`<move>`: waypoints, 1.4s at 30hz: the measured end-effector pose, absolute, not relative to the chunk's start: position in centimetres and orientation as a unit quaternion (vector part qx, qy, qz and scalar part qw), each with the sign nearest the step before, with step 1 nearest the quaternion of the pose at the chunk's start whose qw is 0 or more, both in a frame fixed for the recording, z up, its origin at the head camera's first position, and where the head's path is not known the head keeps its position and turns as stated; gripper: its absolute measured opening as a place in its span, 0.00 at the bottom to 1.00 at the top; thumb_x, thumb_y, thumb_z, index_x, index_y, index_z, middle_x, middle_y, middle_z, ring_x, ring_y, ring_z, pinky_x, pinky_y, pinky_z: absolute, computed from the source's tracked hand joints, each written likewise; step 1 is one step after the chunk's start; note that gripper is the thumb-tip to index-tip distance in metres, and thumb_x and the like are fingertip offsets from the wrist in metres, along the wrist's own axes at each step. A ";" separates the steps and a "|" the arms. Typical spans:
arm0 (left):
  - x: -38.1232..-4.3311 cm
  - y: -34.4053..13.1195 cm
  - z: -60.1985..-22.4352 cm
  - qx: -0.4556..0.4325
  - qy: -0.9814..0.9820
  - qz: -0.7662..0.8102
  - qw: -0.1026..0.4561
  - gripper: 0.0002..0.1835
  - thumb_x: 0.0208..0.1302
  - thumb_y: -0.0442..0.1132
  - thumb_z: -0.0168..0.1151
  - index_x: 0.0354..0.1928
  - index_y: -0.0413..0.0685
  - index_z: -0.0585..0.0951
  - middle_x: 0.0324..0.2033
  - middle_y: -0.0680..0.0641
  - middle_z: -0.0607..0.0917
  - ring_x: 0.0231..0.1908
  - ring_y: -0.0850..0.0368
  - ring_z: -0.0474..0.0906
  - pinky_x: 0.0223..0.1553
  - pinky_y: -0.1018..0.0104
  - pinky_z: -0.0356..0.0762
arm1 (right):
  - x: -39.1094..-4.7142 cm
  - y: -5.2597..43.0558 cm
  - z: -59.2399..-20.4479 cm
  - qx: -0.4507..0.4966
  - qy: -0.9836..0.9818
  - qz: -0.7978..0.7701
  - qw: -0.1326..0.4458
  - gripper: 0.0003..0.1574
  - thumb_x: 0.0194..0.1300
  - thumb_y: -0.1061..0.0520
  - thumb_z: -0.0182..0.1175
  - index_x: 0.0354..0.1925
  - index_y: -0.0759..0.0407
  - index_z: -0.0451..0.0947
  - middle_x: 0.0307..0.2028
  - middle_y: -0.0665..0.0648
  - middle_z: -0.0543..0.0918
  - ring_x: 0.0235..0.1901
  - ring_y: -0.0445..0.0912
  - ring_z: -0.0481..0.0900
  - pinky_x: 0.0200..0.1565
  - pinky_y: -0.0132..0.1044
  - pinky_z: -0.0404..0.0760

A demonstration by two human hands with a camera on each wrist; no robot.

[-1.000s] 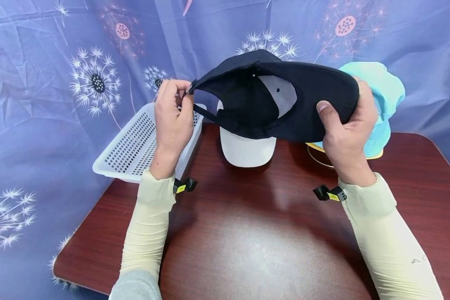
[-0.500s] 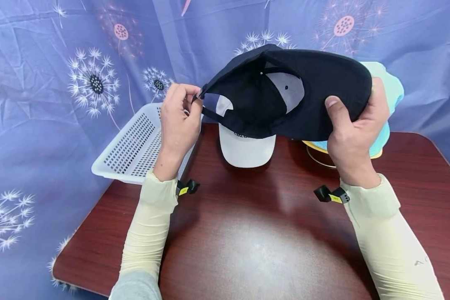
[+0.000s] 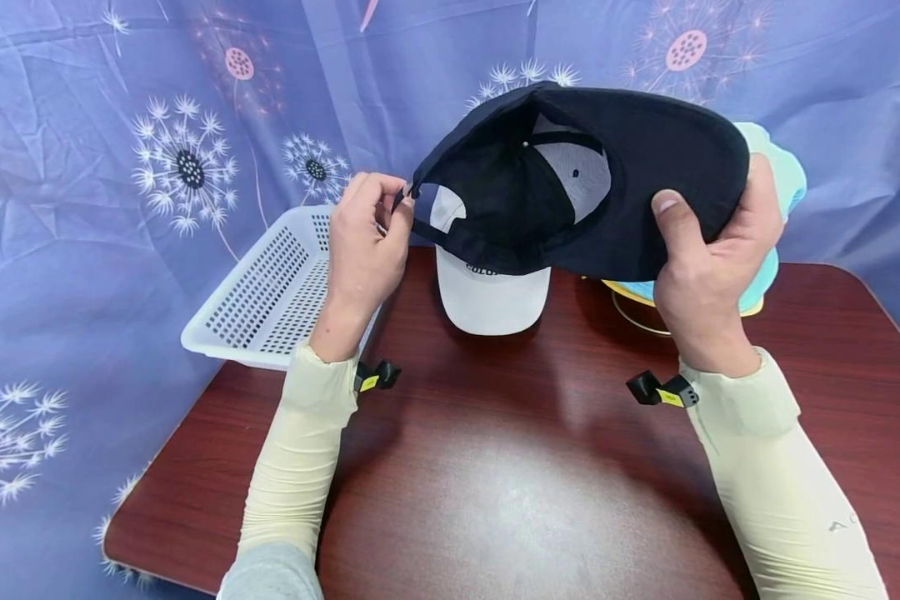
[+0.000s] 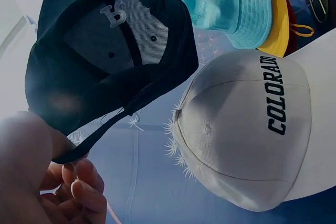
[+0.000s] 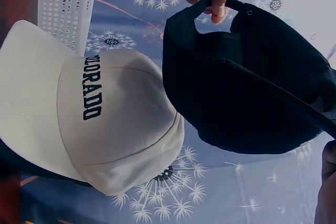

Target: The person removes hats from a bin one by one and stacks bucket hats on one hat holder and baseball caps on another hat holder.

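Observation:
Held up over the table is a black baseball cap (image 3: 495, 192), its hollow inside turned toward me in the head view. My left hand (image 3: 365, 246) pinches the adjustable strap at its back between thumb and fingers. At the other end my right hand (image 3: 708, 258) grips the brim, thumb on the near face and the other fingers hidden behind. Behind the black cap stands a white cap (image 3: 495, 300), partly covered by it in the head view. Dark letters reading COLORADO show on this white cap (image 4: 247, 124) in the left wrist view.
A white perforated plastic basket (image 3: 232, 333) stands at the back left of the dark red wooden table (image 3: 480, 467). At the back right, light blue and yellow hats (image 3: 776, 183) sit stacked on a thin wire stand (image 3: 633, 321). A blue dandelion-print curtain (image 3: 67, 208) hangs behind.
The black cap has shifted a little right and up, both hands moving with it and keeping their hold. More of the white cap's lettering shows beneath it.

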State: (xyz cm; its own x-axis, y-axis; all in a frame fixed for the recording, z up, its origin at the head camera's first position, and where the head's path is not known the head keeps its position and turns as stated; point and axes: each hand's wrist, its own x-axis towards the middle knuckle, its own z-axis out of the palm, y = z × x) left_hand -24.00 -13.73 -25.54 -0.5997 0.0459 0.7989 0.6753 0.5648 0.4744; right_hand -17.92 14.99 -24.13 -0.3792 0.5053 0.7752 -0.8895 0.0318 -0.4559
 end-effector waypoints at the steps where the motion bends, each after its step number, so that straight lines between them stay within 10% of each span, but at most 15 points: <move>1: -24.0 -13.7 -25.6 -0.227 -0.797 -0.409 0.383 0.06 0.72 0.32 0.62 0.45 0.37 0.85 0.32 0.47 0.76 0.30 0.58 0.74 0.33 0.69 0.72 | -17.9 15.0 -24.1 0.197 -0.491 0.670 0.521 0.17 0.52 0.65 0.63 0.42 0.73 0.82 0.39 0.62 0.87 0.41 0.53 0.83 0.48 0.38 0.78; 22: -23.7 -13.5 -25.8 -0.239 -0.820 -0.397 0.335 0.06 0.65 0.34 0.66 0.43 0.43 0.82 0.34 0.49 0.78 0.29 0.61 0.75 0.31 0.68 0.70 | -17.7 15.1 -24.0 0.196 -0.551 0.652 0.483 0.16 0.54 0.66 0.60 0.42 0.67 0.86 0.38 0.56 0.86 0.43 0.52 0.81 0.47 0.36 0.77; 37: -19.6 -13.4 -23.9 -0.246 -0.843 -0.399 0.266 0.32 0.61 0.44 0.78 0.63 0.47 0.74 0.49 0.45 0.71 0.41 0.57 0.73 0.37 0.64 0.71 | -17.3 14.7 -24.2 0.185 -0.552 0.639 0.503 0.18 0.54 0.61 0.64 0.43 0.70 0.84 0.40 0.57 0.86 0.45 0.54 0.82 0.50 0.37 0.77; 42: -17.4 -13.1 -23.1 -0.272 -0.779 -0.497 0.266 0.19 0.68 0.40 0.70 0.56 0.43 0.77 0.39 0.47 0.76 0.34 0.55 0.73 0.34 0.65 0.72 | -16.8 14.1 -24.1 0.181 -0.545 0.634 0.518 0.20 0.54 0.58 0.65 0.43 0.70 0.83 0.41 0.57 0.86 0.46 0.55 0.82 0.51 0.38 0.78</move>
